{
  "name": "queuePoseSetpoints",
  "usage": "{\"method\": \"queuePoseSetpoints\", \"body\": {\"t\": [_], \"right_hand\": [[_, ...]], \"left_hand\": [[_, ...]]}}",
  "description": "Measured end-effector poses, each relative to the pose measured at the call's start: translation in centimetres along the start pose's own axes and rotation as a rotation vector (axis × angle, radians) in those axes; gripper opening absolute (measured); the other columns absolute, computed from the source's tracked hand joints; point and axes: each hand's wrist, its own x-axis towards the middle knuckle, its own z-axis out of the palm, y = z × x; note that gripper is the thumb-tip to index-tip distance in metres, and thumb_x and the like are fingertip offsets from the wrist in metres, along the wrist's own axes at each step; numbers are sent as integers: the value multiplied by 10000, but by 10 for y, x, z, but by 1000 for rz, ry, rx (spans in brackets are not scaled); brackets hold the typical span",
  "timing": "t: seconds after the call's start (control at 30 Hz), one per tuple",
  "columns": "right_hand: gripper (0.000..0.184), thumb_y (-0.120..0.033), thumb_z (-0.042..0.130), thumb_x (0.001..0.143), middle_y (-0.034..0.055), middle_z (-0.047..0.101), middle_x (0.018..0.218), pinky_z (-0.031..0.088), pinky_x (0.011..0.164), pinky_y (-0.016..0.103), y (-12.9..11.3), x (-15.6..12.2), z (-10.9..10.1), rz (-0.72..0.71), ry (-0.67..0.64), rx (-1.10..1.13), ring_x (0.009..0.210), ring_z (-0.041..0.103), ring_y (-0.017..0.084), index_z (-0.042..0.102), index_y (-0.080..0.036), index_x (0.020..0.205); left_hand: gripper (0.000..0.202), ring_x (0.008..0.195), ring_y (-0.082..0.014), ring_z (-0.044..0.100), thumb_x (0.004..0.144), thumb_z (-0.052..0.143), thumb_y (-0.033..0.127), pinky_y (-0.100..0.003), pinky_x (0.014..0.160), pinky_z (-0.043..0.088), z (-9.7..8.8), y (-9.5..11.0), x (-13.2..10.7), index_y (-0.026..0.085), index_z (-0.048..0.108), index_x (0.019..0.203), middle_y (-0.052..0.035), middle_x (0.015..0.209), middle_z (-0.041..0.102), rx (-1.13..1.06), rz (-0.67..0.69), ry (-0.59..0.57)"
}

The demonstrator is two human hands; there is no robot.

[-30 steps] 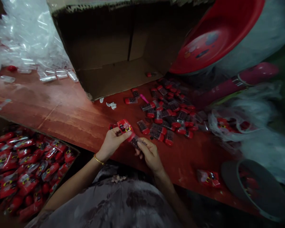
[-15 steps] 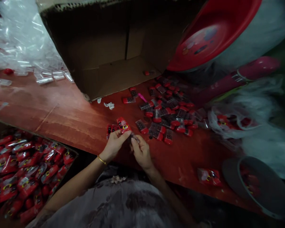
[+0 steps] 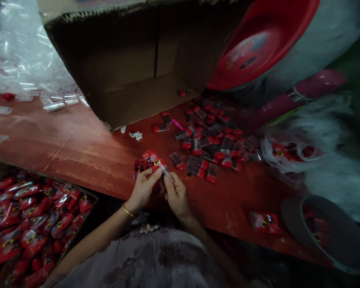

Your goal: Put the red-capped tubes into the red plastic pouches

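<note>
My left hand (image 3: 146, 185), with a gold bracelet on its wrist, pinches a red printed packet (image 3: 154, 159) by its lower edge. Close against it, my right hand (image 3: 176, 194) has its thumb and fingers closed on a small clear container with dark contents (image 3: 167, 173), which meets the packet's end. Whether the container is inside the packet I cannot tell. Just behind my left hand lie more red printed packets (image 3: 138, 165) on the reddish table (image 3: 102, 160). Right of my hands is a pile of small clear containers with red caps and dark contents (image 3: 211, 140).
An open cardboard box (image 3: 132, 100) lies on its side behind. A red basin (image 3: 276, 48) leans at back right, near a pink bottle-like object (image 3: 318, 86). Clear plastic pieces (image 3: 27, 52) heap at left; filled packets (image 3: 27, 216) fill a box below. A grey tub (image 3: 294, 216) stands right.
The red packet has tilted, its lower end now turned toward my right hand, and more of the clear container shows. The whole view has shifted slightly.
</note>
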Motion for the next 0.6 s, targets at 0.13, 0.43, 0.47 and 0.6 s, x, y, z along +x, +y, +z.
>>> {"method": "queuePoseSetpoints", "body": {"t": [0.13,0.43,0.47,0.6], "right_hand": [[269,-449,431,899,-49,451,575,399,445,193,2,-1,-4,-18,-127,-62,476,431,80,507,-203,821],[336,-541,477,855,-74,435,580,383,370,185,4,-2,1,99,-80,177,389,366,54,486,-210,797],[335,-540,487,851,-70,448,591,396,384,185,2,-1,1,91,-88,169,400,379,54,483,-210,792],[345,-550,494,843,-66,444,585,389,384,173,-3,3,-1,74,-69,136,409,383,54,477,-211,780]], "left_hand": [[370,584,-113,603,614,772,419,-218,557,491,2,7,4,110,705,807,-57,728,698,24,-23,39],[644,314,-140,503,701,614,612,-213,282,362,3,3,-3,79,648,1061,35,395,502,114,-167,-113],[647,319,-135,501,704,605,621,-214,291,369,4,2,-3,86,642,1067,39,398,500,84,-143,-111],[537,318,-98,466,664,660,601,-194,303,359,4,-4,0,118,666,899,48,416,501,38,-91,-80]]}}
